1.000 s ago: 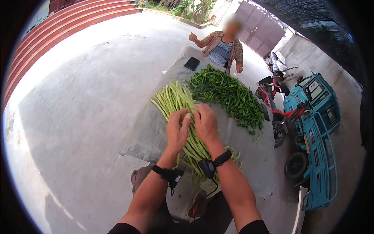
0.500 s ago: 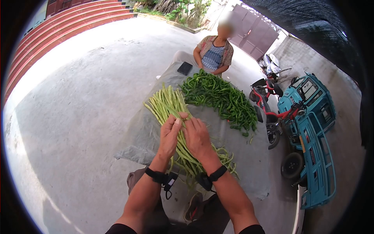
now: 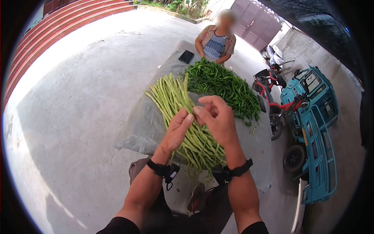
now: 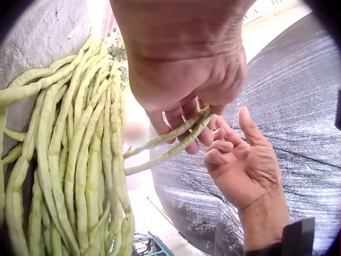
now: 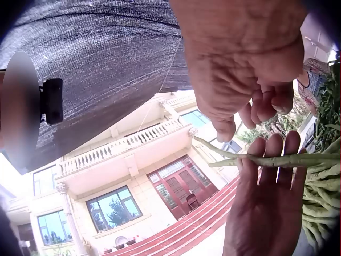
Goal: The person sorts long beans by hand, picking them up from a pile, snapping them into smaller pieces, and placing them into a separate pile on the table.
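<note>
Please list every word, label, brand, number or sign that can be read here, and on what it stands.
No text can be read for certain.
Teal vehicle: small marks on its side, too small to read.
Black device on the left wrist: a pale label, too small to read.

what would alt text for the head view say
A person's left hand pinches long, pale green beans above a heap of them, the right hand loosely curled close by. The heap lies on a grey sheet beside a pile of thin, dark green peppers. Beyond sits a person in a patterned top, with a teal vehicle at right.
</note>
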`<state>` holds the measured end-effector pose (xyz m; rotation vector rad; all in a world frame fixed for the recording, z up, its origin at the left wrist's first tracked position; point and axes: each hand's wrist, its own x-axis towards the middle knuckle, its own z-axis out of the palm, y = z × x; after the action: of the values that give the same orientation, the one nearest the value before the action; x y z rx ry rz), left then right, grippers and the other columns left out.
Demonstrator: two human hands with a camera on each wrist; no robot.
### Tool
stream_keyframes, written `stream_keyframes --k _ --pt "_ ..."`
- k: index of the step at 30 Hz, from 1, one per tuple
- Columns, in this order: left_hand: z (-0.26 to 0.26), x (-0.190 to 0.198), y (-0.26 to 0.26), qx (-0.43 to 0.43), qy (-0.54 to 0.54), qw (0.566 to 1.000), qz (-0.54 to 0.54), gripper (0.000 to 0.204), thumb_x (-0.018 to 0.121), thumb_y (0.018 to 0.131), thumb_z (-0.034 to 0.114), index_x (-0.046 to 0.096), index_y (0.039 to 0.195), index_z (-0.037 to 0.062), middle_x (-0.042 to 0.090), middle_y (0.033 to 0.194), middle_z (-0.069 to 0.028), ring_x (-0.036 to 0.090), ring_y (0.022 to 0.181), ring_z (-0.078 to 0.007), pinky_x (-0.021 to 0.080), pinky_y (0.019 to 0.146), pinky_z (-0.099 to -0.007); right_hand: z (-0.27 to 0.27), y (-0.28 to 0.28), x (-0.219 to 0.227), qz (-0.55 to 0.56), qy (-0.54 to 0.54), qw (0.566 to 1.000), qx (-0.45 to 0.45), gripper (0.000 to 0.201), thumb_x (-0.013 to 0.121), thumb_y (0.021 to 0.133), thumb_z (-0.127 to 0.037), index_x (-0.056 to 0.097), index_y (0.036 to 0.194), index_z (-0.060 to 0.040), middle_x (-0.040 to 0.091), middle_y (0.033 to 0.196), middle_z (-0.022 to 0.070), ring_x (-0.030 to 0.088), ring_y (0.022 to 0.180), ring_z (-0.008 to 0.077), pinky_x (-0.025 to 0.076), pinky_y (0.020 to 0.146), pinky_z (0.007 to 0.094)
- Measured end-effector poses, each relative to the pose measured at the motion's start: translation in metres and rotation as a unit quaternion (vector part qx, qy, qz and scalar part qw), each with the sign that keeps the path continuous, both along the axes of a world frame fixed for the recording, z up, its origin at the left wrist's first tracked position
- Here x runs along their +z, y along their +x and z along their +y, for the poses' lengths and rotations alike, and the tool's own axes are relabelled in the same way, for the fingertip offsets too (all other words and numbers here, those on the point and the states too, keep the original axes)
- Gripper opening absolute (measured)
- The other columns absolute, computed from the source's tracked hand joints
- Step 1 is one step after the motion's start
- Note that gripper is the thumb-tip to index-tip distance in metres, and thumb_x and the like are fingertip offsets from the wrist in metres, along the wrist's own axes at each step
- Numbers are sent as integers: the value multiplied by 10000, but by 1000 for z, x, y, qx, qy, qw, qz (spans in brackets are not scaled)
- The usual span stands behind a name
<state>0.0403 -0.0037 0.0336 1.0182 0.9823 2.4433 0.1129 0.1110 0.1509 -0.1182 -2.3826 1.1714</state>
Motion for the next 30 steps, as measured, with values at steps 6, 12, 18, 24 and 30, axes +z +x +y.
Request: stream_keyframes --k 6,12,18,24,30 --pt "3 -6 7 -52 -28 997 52 314 537 1136 308 623 1264 35 647 1067 -11 606 936 -116 501 877 -295 -7 1 10 -24 38 999 10 307 806 928 -228 681 1066 17 604 881 77 583 712 153 491 623 332" --pt "7 -1 10 -108 -49 992 52 340 605 1104 305 627 1291 21 664 1083 -9 601 924 -98 503 852 -283 15 16 10 -40 -62 997 27 209 715 1015 -180 649 1041 16 607 856 54 593 630 128 498 580 313" --pt "13 -1 18 37 -118 980 156 263 658 1064 186 661 1243 -6 669 1055 -36 611 960 -140 502 884 -307 28 48 46 59 -164 984 38 195 650 1077 -185 675 1106 7 633 855 37 602 699 83 527 622 261" --pt "19 5 19 70 -155 967 192 271 635 1071 178 652 1258 -18 649 1023 -94 626 969 -207 501 887 -331 51 99 99 200 -201 959 -3 224 634 1087 -193 666 1175 10 620 858 27 587 723 96 533 652 286" --pt "18 10 29 16 -158 971 178 330 571 1114 257 679 1253 -23 577 917 -36 561 810 -126 480 766 -285 102 171 124 284 -219 931 -72 224 615 1101 -194 659 1192 6 601 882 7 546 762 81 463 654 262"
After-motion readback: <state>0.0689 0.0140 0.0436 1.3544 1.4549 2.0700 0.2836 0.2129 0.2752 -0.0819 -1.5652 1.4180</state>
